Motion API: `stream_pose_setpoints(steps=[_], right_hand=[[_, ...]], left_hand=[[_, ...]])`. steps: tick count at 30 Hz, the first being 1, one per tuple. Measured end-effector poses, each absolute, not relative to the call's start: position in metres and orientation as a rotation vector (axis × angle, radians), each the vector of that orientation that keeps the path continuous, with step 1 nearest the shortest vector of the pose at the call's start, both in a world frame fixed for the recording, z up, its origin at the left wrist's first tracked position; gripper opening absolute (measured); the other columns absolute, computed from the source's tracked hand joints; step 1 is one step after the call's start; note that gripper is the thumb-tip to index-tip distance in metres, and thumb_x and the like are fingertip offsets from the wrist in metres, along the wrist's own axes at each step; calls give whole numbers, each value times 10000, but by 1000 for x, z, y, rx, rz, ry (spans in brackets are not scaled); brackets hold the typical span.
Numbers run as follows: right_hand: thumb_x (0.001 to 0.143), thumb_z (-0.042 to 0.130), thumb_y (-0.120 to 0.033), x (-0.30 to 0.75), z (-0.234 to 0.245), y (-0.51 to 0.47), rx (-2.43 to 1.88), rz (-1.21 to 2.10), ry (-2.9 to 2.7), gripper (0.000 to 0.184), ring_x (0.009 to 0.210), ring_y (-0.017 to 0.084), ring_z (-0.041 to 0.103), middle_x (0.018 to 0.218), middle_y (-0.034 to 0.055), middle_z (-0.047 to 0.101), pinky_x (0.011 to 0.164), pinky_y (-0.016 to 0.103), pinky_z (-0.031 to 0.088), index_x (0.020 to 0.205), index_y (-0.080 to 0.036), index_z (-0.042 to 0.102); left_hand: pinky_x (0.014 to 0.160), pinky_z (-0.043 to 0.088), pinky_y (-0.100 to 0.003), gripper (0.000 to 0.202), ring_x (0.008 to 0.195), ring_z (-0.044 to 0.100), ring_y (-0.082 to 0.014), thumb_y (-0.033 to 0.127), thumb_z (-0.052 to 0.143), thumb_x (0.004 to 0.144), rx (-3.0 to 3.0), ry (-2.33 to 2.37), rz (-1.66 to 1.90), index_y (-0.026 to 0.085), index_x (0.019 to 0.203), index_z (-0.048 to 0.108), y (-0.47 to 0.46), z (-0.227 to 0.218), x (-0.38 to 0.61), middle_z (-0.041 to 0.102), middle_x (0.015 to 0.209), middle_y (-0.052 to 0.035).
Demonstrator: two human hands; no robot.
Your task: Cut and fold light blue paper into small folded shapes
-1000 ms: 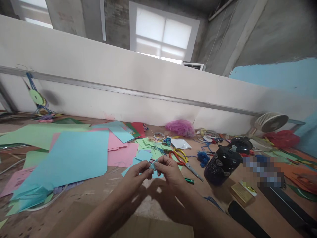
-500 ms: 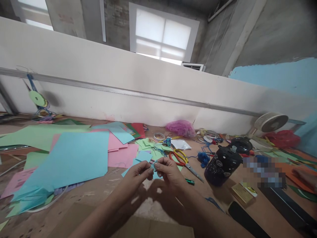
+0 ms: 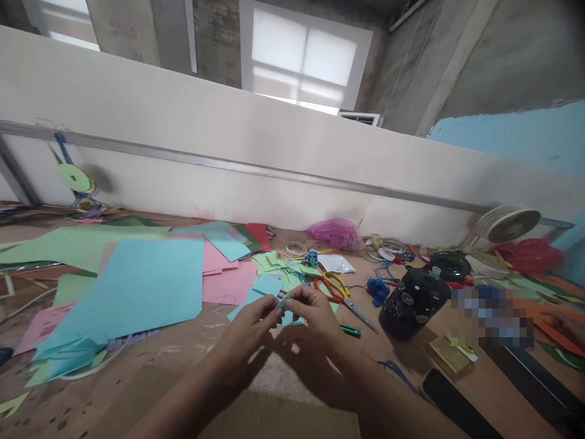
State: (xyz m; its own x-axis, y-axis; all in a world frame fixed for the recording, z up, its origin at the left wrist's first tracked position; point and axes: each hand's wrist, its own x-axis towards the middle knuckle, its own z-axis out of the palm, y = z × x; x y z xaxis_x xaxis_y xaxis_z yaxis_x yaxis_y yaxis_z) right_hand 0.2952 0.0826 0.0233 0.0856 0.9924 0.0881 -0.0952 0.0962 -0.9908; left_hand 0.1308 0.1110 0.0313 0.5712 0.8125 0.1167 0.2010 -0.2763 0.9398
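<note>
Between my fingertips is a small piece of light blue paper [image 3: 283, 300], pinched from both sides. My left hand [image 3: 258, 320] closes thumb and fingers on its left end. On its right end, my right hand [image 3: 313, 314] grips with thumb and forefinger. Just beyond the hands lie cut light blue paper pieces [image 3: 268, 285] and pale green scraps [image 3: 273, 261]. Scissors with red and yellow handles [image 3: 336, 286] rest beside my right hand, near a green cutter-like tool [image 3: 350, 330]. Much of the held paper is hidden by the fingers.
Large light blue sheets [image 3: 150, 280] lie at left over pink sheets [image 3: 233, 283]. A black jug [image 3: 414, 302], blue yarn [image 3: 378, 291], a gold box [image 3: 450, 358] and a white fan [image 3: 509, 224] stand at right. Another person's hand [image 3: 567, 323] shows at the far right edge.
My hands stay pinched on the blue paper, with fingers shifted slightly. The whole view has moved a little. The other person's hand at far right remains.
</note>
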Motion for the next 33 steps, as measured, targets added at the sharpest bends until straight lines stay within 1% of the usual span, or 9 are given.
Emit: stream_pose_setpoints(steps=[2,6,11,15,17,20,24,29,33], right_hand=[[662,750,-389,295,24,81,-1161,1081,-1208,246,586,134,534,639,-8,619,561,250,423,722,-177,641],[716,698,-436,293,27,73,-1330,878,-1398,266,584,151,528,627,6,606,554,259,420,707,-175,645],[708,685,-468,299,23,70,-1433,588,-1518,275,659,198,582,706,46,662,562,261,451,732,-195,687],[716,668,-508,307,17,72,-1428,624,-1500,311,570,173,549,616,19,618,520,249,459,760,-200,682],[709,677,-513,308,14,73,-1433,661,-1450,317,539,167,534,599,18,607,497,249,464,757,-200,674],[767,638,-494,306,7,75,-1414,751,-1380,311,612,196,594,753,62,674,513,266,496,873,-204,681],[834,554,-489,307,-4,78,-1364,769,-1446,366,797,235,644,1081,116,672,583,292,532,1034,-212,685],[847,524,-508,309,-16,80,-1415,705,-1577,406,1016,282,617,1167,106,664,743,330,525,1083,-212,668],[857,518,-499,309,-22,82,-1402,673,-1660,388,1155,296,561,1203,99,657,926,373,462,1085,-218,658]], left_hand=[[624,384,-250,254,697,510,-151,415,486,870,1757,848,746,195,774,567,110,26,131,568,737,15],[639,383,-234,192,728,530,-147,288,477,848,1840,869,755,183,751,605,109,21,132,594,736,9],[653,365,-245,214,712,530,-150,343,546,823,2037,1010,749,194,716,657,115,16,129,605,698,13],[597,406,-220,261,654,557,-129,398,555,820,1639,844,685,165,797,671,116,11,131,596,684,8],[590,423,-214,252,654,562,-123,373,542,826,1561,782,682,153,806,664,117,11,133,594,694,3],[599,433,-220,208,658,570,-126,326,534,819,1687,865,712,165,784,661,122,21,131,604,687,7],[615,448,-218,217,655,592,-122,319,506,838,1829,958,825,175,772,655,129,54,102,642,710,0],[559,439,-220,273,610,574,-128,402,514,832,1820,1250,906,182,814,674,124,100,16,679,727,-14],[547,445,-239,298,560,556,-135,433,554,792,1753,1557,989,169,855,678,116,100,-59,669,673,-19]])
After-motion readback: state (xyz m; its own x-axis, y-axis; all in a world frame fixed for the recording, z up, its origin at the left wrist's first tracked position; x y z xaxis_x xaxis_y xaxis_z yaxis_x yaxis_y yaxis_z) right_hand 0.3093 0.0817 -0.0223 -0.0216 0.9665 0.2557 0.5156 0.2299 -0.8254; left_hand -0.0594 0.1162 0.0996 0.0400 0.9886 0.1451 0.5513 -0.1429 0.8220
